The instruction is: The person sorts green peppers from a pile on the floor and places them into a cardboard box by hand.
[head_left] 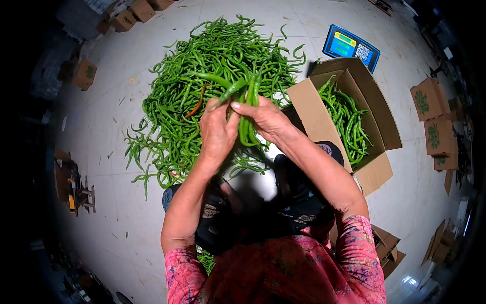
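A large heap of long green chili peppers lies on the floor in front of me. Over its near side, my right hand is closed around a small bunch of green chili peppers hanging lengthwise. Close against it, my left hand grips a green chili pepper that slants up to the right. The fingertips of both hands nearly meet. A single red chili pepper lies on the heap just left of my hands. To the right, an open cardboard box holds more green chili peppers.
Behind the box stands a blue digital scale display. Closed cardboard boxes line the far right, and others sit at the upper left. A small stool-like object is at the left. Stray peppers lie on the pale floor.
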A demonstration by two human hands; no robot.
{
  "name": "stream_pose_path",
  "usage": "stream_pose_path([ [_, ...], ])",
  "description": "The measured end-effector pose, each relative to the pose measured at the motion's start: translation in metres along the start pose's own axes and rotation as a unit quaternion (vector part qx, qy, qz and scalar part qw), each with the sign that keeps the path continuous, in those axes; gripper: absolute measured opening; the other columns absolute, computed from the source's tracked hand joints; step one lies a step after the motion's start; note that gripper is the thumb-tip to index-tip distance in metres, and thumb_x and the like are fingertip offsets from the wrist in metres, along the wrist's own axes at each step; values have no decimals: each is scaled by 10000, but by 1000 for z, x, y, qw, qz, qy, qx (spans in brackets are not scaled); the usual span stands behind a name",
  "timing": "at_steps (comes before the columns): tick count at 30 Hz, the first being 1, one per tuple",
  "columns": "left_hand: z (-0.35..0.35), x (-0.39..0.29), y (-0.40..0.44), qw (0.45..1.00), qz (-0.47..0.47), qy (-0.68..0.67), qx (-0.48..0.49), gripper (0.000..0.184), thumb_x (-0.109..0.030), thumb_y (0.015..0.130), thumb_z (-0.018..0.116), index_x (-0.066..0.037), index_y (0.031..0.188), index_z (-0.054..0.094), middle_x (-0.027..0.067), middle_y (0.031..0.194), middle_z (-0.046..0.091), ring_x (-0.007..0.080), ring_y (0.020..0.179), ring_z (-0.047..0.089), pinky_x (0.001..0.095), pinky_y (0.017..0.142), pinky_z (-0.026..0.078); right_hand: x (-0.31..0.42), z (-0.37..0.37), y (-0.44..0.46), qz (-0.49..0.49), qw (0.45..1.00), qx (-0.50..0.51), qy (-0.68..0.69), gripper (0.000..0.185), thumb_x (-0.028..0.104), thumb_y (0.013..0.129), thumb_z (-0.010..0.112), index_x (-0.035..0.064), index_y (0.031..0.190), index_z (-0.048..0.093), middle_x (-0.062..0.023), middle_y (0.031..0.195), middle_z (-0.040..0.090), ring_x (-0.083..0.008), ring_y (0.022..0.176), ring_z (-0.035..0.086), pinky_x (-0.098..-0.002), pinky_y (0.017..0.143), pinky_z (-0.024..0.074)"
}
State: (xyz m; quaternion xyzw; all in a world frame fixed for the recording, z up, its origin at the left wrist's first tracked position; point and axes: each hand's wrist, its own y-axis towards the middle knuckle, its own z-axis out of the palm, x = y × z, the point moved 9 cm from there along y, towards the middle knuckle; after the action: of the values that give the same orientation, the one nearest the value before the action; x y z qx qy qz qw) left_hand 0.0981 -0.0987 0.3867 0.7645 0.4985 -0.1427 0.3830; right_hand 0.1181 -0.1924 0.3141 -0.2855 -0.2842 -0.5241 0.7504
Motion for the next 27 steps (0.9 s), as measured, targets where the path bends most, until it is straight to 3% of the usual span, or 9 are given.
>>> stream_pose_path([
  [1, 2, 6, 1, 999, -46, 0, 23, 339, -66, 828, 660, 46, 1144, 610, 167, 980, 632, 263, 812, 638, 335, 738, 496, 0, -1, 0, 5, 1000, 1, -3, 254, 39, 901, 601, 8, 1152, 575, -55, 1022, 631, -160, 916, 599, -300, 856, 483],
  [4, -4, 7, 4, 983, -65, -168, 33, 361, -53, 834, 654, -10, 1189, 609, 106, 950, 633, 194, 829, 636, 299, 747, 516, 8, -6, 5, 2, 1000, 7, 15, 214, 33, 921, 566, -18, 1129, 555, -127, 1016, 649, -216, 924, 636, -342, 848, 533],
  [5, -3, 18, 3, 962, -124, -237, 45, 388, -57, 842, 661, -15, 1222, 598, 75, 998, 636, 125, 869, 625, 249, 777, 515, 11, -10, 6, 11, 999, -5, 44, 230, 52, 929, 565, -20, 1145, 539, -143, 1020, 650, -234, 928, 643, -357, 834, 552],
  [8, -17, 32, 3, 935, -199, -290, 47, 355, -97, 872, 645, -7, 1212, 601, 41, 956, 644, 112, 856, 602, 247, 786, 493, 28, -17, 5, 20, 994, 2, 106, 316, 123, 878, 674, 10, 1139, 538, -201, 1092, 626, -292, 996, 641, -423, 900, 548],
  [10, -19, 40, 1, 920, -220, -320, 57, 354, -134, 887, 632, 10, 1208, 596, 48, 953, 654, 110, 841, 608, 242, 789, 487, 36, -19, 5, -1, 996, -5, 92, 272, 108, 927, 594, -18, 1157, 521, -192, 1048, 642, -271, 921, 661, -395, 812, 580],
  [16, -1, 51, -6, 914, -238, -309, 111, 392, -191, 884, 643, 27, 1204, 585, 42, 898, 639, 109, 770, 573, 232, 712, 455, 40, -21, 4, -48, 997, 11, 57, 279, 54, 883, 630, 21, 1135, 513, -152, 980, 634, -238, 889, 663, -360, 834, 567],
  [22, 15, 50, -14, 921, -228, -257, 186, 392, -195, 885, 633, 42, 1193, 582, 34, 905, 628, 112, 816, 581, 248, 779, 472, 147, -77, -37, -153, 984, -89, -34, 353, 69, 836, 675, 2, 1133, 496, -128, 958, 609, -222, 864, 658, -362, 820, 565],
  [24, 21, 44, -17, 910, -240, -272, 200, 379, -176, 885, 627, 39, 1193, 579, 24, 893, 614, 112, 817, 569, 251, 797, 469, 189, -99, -68, -148, 966, -169, -126, 235, 39, 887, 596, 21, 1114, 539, -133, 907, 652, -225, 802, 658, -358, 721, 582],
  [27, 28, 40, -20, 908, -231, -257, 235, 358, -143, 891, 613, 23, 1205, 576, 16, 881, 602, 108, 821, 553, 248, 792, 460, 225, -144, -95, -117, 954, -208, -181, 225, 32, 894, 584, 10, 1115, 548, -130, 929, 659, -201, 805, 655, -343, 721, 580],
])
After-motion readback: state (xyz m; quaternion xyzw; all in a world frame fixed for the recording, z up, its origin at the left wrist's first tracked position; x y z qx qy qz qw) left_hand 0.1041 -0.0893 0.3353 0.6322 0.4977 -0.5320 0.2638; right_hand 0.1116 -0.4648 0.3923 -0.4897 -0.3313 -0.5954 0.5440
